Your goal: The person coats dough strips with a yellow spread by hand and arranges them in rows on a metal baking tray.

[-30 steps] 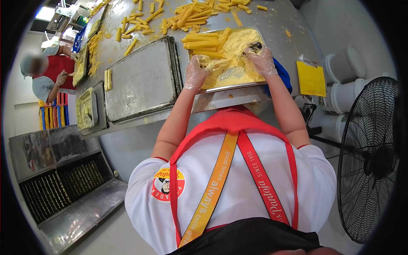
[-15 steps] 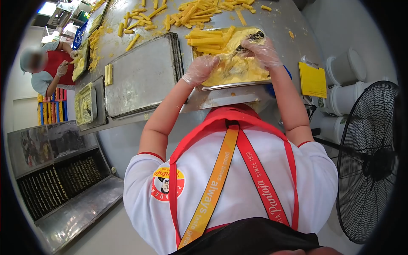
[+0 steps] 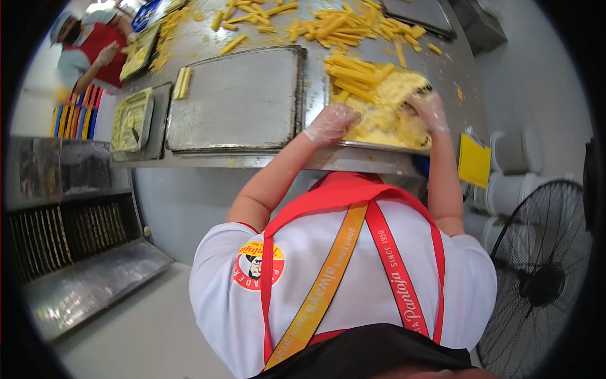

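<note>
My right hand (image 3: pixel 430 114), in a clear plastic glove, is closed at the right side of a shallow metal tray (image 3: pixel 386 146). It grips a dark tool (image 3: pixel 425 90) smeared with pale yellow cream; its kind is hard to make out. Thick cream (image 3: pixel 385 123) coats the tray's bottom. A pile of yellow bread-like sticks (image 3: pixel 353 77) lies at the tray's far left. My left hand (image 3: pixel 333 124), also gloved, has its fingers curled by the tray's near left edge; whatever is in them is hidden.
Stacked flat baking trays (image 3: pixel 233 101) lie left of my hands, with two sticks (image 3: pixel 182 83) on their edge. Loose sticks (image 3: pixel 344 28) are heaped farther back. A co-worker (image 3: pixel 95 50) stands far left. A fan (image 3: pixel 543 284) and white buckets (image 3: pixel 508 189) are at right.
The view has turned, so the table and trays appear farther right. My right hand and the dark tool stay over the cream. My left hand has moved out to the tray's left edge.
</note>
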The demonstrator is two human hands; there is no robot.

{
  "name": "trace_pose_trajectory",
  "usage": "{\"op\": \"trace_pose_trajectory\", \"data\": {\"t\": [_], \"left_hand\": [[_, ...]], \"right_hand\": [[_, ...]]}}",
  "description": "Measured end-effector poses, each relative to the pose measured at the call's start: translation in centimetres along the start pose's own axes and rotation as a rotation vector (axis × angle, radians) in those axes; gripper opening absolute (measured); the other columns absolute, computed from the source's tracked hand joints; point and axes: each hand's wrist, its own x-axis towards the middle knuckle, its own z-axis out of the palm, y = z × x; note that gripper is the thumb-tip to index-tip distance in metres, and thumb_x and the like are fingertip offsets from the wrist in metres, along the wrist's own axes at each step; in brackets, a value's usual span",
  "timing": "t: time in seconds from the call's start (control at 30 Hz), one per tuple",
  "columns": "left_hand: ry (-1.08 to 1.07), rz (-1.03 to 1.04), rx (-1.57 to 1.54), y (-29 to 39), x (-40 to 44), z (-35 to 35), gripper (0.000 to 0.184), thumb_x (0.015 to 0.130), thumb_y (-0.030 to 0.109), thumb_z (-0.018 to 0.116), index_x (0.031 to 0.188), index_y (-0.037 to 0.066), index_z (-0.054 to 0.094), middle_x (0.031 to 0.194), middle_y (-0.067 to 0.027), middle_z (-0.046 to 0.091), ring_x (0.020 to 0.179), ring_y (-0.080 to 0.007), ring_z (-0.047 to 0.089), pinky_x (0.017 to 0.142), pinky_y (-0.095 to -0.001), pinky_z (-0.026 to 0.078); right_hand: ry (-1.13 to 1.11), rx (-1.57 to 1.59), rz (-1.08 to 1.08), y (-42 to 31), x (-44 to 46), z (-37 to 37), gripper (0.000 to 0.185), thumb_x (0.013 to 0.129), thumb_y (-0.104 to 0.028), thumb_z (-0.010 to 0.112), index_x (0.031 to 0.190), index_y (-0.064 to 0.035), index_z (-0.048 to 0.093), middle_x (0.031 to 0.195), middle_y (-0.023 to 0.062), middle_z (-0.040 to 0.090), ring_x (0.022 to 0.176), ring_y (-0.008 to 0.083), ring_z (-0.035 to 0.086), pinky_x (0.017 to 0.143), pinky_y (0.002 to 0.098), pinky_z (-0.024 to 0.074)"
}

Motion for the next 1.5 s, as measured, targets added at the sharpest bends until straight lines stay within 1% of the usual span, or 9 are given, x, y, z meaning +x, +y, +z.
{"op": "trace_pose_trajectory", "data": {"t": [0.3,0.57,0.7,0.9,1.07,1.2,1.37,1.43,1.5], "left_hand": [[0.272,-0.284,-0.107,0.4,-1.5,-4.9,0.024,0.077,0.016,0.066,0.099,0.006,0.061,0.075,-0.0163,0.062,0.074,-0.0378,0.061,0.066,-0.046,0.049],[-0.522,-0.475,0.152,4.3,4.1,0.1,0.034,0.075,0.016,0.065,0.106,0.005,0.059,0.084,-0.0161,0.069,0.083,-0.0332,0.068,0.068,-0.044,0.054],[-0.519,-0.541,0.179,3.8,5.0,2.9,0.039,0.071,0.014,0.065,0.108,0.001,0.057,0.084,-0.0182,0.069,0.08,-0.0345,0.069,0.068,-0.0441,0.054],[-0.186,-0.497,0.161,2.7,3.3,3.2,0.035,0.071,0.014,0.064,0.101,0.0,0.052,0.072,-0.0191,0.065,0.071,-0.0367,0.066,0.063,-0.0475,0.051],[-0.058,-0.466,0.08,2.3,3.1,2.5,0.03,0.07,0.014,0.063,0.096,0.003,0.053,0.071,-0.0203,0.064,0.07,-0.039,0.064,0.064,-0.0484,0.05],[-0.038,-0.52,-0.008,2.6,2.9,1.5,0.02,0.068,0.014,0.064,0.084,0.003,0.059,0.076,-0.0209,0.064,0.077,-0.0403,0.063,0.07,-0.0477,0.05],[0.081,-0.759,-0.224,2.6,0.4,-4.4,0.025,0.066,0.02,0.068,0.083,0.001,0.066,0.08,-0.0208,0.064,0.081,-0.0404,0.062,0.075,-0.0469,0.049],[0.252,-0.87,-0.335,1.1,-2.6,-8.2,0.029,0.068,0.015,0.071,0.094,0.004,0.07,0.086,-0.0209,0.067,0.079,-0.0328,0.067,0.073,-0.039,0.053],[0.461,-1.024,-0.358,-2.9,-6.9,-11.0,0.032,0.071,0.014,0.071,0.102,0.006,0.071,0.086,-0.0131,0.071,0.073,-0.0192,0.067,0.068,-0.0328,0.053]], "right_hand": [[0.166,-0.11,0.043,0.5,-1.0,0.6,0.045,0.078,-0.016,0.076,0.108,0.0084,0.052,0.092,0.0153,0.066,0.072,0.0202,0.068,0.061,0.0309,0.0542],[0.138,0.093,0.017,1.5,-0.5,-0.1,0.046,0.079,-0.012,0.076,0.111,0.0079,0.05,0.096,0.014,0.064,0.076,0.0211,0.067,0.062,0.0295,0.0557],[0.114,0.192,-0.051,-0.4,-2.6,0.7,0.031,0.081,-0.009,0.074,0.103,0.004,0.057,0.093,0.0117,0.065,0.075,0.0196,0.067,0.061,0.0286,0.0555],[-0.037,0.335,-0.06,-0.3,-3.3,2.5,0.022,0.083,-0.008,0.073,0.1,0.0001,0.061,0.088,0.0089,0.066,0.073,0.0176,0.067,0.059,0.0289,0.055],[0.227,0.038,-0.042,0.9,-0.4,0.3,0.02,0.083,-0.009,0.07,0.098,0.002,0.062,0.089,0.0093,0.066,0.073,0.0172,0.066,0.06,0.0284,0.055],[-0.075,0.389,-0.134,-2.0,-3.4,2.3,0.027,0.082,-0.016,0.073,0.097,0.003,0.061,0.091,0.0105,0.066,0.075,0.0163,0.066,0.063,0.0315,0.0541],[0.068,-0.294,0.001,0.9,-0.3,0.1,0.034,0.081,-0.02,0.072,0.105,0.0017,0.061,0.093,0.0096,0.067,0.078,0.0209,0.066,0.071,0.0361,0.0524],[0.222,-0.237,-0.092,2.9,-0.4,-0.4,0.037,0.081,-0.022,0.071,0.107,0.0017,0.061,0.094,0.0094,0.067,0.079,0.0223,0.066,0.071,0.037,0.0517],[0.189,-0.145,-0.165,2.0,-1.8,-0.1,0.026,0.085,-0.012,0.071,0.105,-0.0004,0.059,0.087,0.0071,0.065,0.067,0.0157,0.066,0.055,0.0268,0.0536]]}}
